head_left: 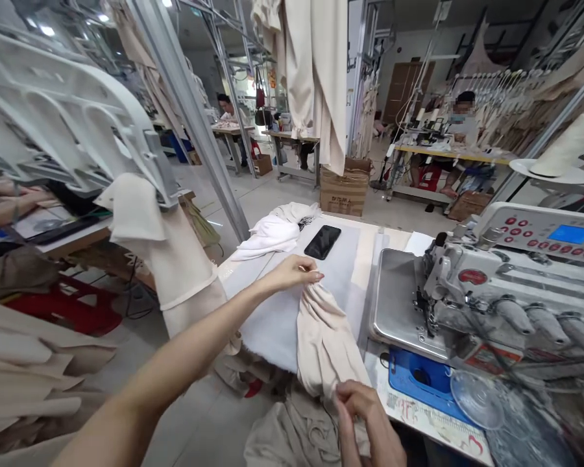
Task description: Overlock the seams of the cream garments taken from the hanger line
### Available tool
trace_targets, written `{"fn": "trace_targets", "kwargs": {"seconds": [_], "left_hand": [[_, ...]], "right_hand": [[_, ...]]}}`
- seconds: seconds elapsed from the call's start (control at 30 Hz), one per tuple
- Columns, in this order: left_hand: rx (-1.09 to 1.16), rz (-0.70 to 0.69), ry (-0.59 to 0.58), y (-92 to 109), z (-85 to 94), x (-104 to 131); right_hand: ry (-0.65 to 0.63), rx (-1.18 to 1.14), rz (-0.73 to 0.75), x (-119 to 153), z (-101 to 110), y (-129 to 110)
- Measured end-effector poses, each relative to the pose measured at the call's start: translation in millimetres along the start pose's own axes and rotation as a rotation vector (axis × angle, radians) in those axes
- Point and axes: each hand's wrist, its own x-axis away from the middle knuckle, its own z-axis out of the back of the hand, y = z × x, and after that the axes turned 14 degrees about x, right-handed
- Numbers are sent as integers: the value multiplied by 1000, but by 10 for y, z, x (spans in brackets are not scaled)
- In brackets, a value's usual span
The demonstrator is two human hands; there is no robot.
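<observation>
The right hand [365, 415], nearest the camera, pinches the lower end of a beige fabric piece [326, 344] at the worktop's front edge; the left hand [294, 272] grips the cloth's gathered upper end, fingers closed, holding it over the grey-covered worktop [272, 318]; just right stands the sewing machine [506, 292]; beyond the left hand lie a black phone [322, 242] and white cloth [270, 237]; further off, a cardboard box [344, 188] sits on the floor.

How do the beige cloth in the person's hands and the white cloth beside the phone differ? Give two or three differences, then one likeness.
The beige cloth is held stretched between the left hand and right hand; the white cloth lies untouched. The beige cloth is tan and hangs off the table's near edge; the white cloth sits bunched at the far end. Both are soft, wrinkled fabric.
</observation>
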Motion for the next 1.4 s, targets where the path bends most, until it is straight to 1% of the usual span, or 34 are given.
{"fn": "trace_targets", "kwargs": {"seconds": [0.03, 0.1, 0.13, 0.2, 0.27, 0.3, 0.4, 0.43, 0.5, 0.57, 0.6, 0.63, 0.67, 0.7, 0.73, 0.8, 0.87, 0.9, 0.93, 1.0, 1.07, 1.1, 1.13, 1.17, 1.23, 1.33, 1.4], "left_hand": [[35, -58, 13, 65, 70, 136], [84, -159, 33, 212, 198, 406], [104, -219, 41, 283, 248, 532], [128, -358, 69, 396, 316, 742], [131, -486, 117, 447, 344, 885], [131, -523, 140, 448, 348, 931], [149, -554, 185, 398, 334, 990], [166, -562, 189, 381, 322, 994], [228, -584, 183, 369, 284, 998], [338, -606, 150, 394, 222, 1016], [398, -612, 121, 415, 183, 1035], [452, -611, 88, 435, 144, 1061], [497, -607, 47, 451, 107, 1092], [534, -599, 0, 460, 75, 1128], [560, -592, -43, 462, 51, 1165], [597, -572, -121, 445, 23, 1233], [668, -527, -170, 424, 10, 1282], [722, -467, -164, 420, 2, 1296], [777, -379, -141, 422, -12, 1304], [847, -143, -90, 442, -56, 1299], [810, 75, -99, 474, -117, 1275], [772, 141, -124, 489, -150, 1262], [734, 179, -143, 502, -181, 1252], [695, 196, -143, 511, -207, 1248], [604, 169, -112, 520, -236, 1267], [381, 17, -63, 531, -207, 1369], [191, -122, -15, 556, -147, 1468]], "right_hand": [[28, 29, 22, -31, 4, 37], [74, 142, 79, -137, -17, 193], [52, 209, 102, -193, -40, 288], [-61, 265, 137, -255, -97, 451], [-148, 230, 97, -190, -147, 523], [-147, 188, 59, -102, -166, 516], [-84, -65, -22, 297, -209, 341], [-96, -187, -40, 425, -228, 245], [-224, -303, -72, 577, -287, 28], [-410, -471, -161, 526, -365, -176], [-510, -603, -230, 426, -401, -258], [-649, -812, -357, 289, -429, -322], [-728, -973, -478, 129, -444, -366], [-747, -1044, -528, -36, -445, -391], [-736, -1085, -560, -194, -432, -398], [-638, -1065, -549, -444, -372, -381], [-498, -934, -495, -576, -292, -352], [-433, -838, -452, -600, -252, -342], [-381, -740, -405, -601, -215, -336], [-330, -598, -321, -559, -156, -335], [-315, -547, -264, -495, -120, -333], [-300, -521, -239, -466, -111, -327], [-289, -494, -217, -442, -105, -315], [-279, -467, -195, -425, -99, -297], [-262, -414, -166, -409, -84, -252], [-268, -369, -158, -417, -42, -194], [-336, -365, -150, -414, -27, -183]]}}
